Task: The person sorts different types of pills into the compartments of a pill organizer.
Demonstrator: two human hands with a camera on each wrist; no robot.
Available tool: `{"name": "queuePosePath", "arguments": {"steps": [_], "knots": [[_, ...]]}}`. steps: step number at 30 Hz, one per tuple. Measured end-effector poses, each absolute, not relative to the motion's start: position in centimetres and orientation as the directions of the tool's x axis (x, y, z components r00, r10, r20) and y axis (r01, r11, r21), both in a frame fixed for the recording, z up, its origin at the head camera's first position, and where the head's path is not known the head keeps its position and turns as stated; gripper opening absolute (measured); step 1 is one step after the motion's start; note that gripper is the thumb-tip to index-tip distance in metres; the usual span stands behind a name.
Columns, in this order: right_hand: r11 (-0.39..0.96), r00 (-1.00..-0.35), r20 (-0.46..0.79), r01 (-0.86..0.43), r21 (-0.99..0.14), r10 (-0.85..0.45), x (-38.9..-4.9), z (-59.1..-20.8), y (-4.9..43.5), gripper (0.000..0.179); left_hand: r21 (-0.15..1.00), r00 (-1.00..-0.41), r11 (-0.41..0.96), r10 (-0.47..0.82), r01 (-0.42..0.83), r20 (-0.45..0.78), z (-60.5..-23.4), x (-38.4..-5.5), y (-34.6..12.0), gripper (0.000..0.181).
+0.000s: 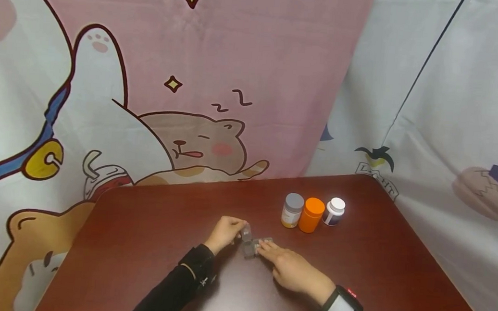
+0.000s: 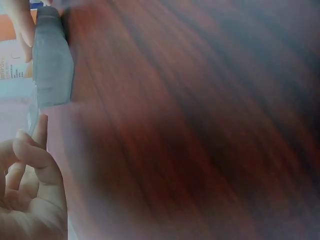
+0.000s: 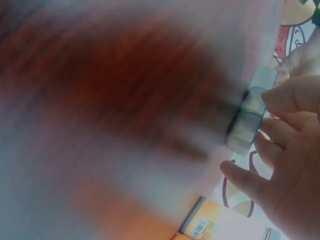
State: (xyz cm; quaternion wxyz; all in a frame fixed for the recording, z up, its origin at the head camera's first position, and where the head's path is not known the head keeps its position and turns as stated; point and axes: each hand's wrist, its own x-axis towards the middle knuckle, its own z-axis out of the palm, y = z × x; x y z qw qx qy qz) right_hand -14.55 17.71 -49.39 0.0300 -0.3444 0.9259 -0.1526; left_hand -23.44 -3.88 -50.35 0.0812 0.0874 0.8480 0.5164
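A small clear plastic pill organizer [image 1: 248, 249] lies on the dark red-brown table, with one see-through lid [image 1: 246, 232] standing up. My left hand [image 1: 225, 232] pinches that lid between thumb and fingertips. From the other side, my right hand [image 1: 291, 267] reaches over the pill organizer, its fairly straight fingers resting on top. The right wrist view shows the thumb [image 3: 280, 96] overlapping the near side of the box [image 3: 246, 131], while the other fingers are spread behind it. Seen from the left wrist, the organizer's grey side [image 2: 54, 70] runs from the left fingertips toward the right hand [image 2: 19, 22].
Behind the right hand stand a grey-capped jar [image 1: 292, 210], an orange bottle [image 1: 311, 215] and a white bottle [image 1: 334, 211], side by side. The table [image 1: 162, 212] reaches back to a hanging cloth [image 1: 280, 80] printed with cartoon cats.
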Motion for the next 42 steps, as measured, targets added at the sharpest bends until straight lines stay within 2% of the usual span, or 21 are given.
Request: {"name": "queuePosePath", "arguments": {"steps": [9, 13, 17, 22, 26, 29, 34, 37, 42], "knots": [[0.741, -0.786, 0.046, -0.6, -0.303, -0.617, -14.9, -49.4, 17.6, 0.054, 0.854, -0.961, 0.486, 0.272, 0.185, 0.053, -49.6, -22.2, -4.3, 0.027], [0.735, -0.775, 0.051, -0.616, -0.283, -0.63, -14.9, -49.4, 17.6, 0.054, 0.841, -0.965, 0.51, 0.256, 0.181, 0.053, -49.1, -21.4, -4.7, 0.029], [0.734, -0.773, 0.045, -0.618, -0.281, -0.633, -14.7, -49.5, 17.7, 0.055, 0.77, -0.976, 0.613, 0.208, 0.177, 0.058, -48.8, -20.4, -4.8, 0.03], [0.727, -0.789, 0.086, -0.597, -0.339, -0.608, -14.5, -49.4, 18.3, 0.048, 0.707, -0.987, 0.692, 0.145, 0.148, 0.065, -48.6, -18.8, -4.6, 0.031], [0.736, -0.825, 0.166, -0.559, -0.382, -0.541, -14.0, -49.1, 19.8, 0.038, 0.679, -0.988, 0.718, 0.129, 0.153, 0.087, -49.1, -17.4, -4.6, 0.031], [0.758, -0.845, 0.238, -0.535, -0.372, -0.479, -13.7, -49.1, 21.6, 0.029, 0.67, -0.987, 0.725, 0.102, 0.157, 0.121, -49.7, -16.4, -4.8, 0.031], [0.82, -0.882, 0.322, -0.449, -0.354, -0.344, -14.0, -49.1, 25.4, 0.038, 0.719, -0.988, 0.68, 0.056, 0.145, 0.145, -50.2, -15.2, -5.3, 0.032], [0.851, -0.902, 0.343, -0.384, -0.358, -0.263, -14.5, -48.9, 27.8, 0.036, 0.75, -0.989, 0.646, 0.051, 0.139, 0.139, -50.2, -14.7, -5.6, 0.032], [0.869, -0.869, 0.467, -0.35, -0.348, -0.163, -16.6, -48.1, 31.4, 0.027, 0.764, -0.993, 0.634, 0.071, 0.121, 0.098, -49.8, -13.7, -5.9, 0.028]]}}
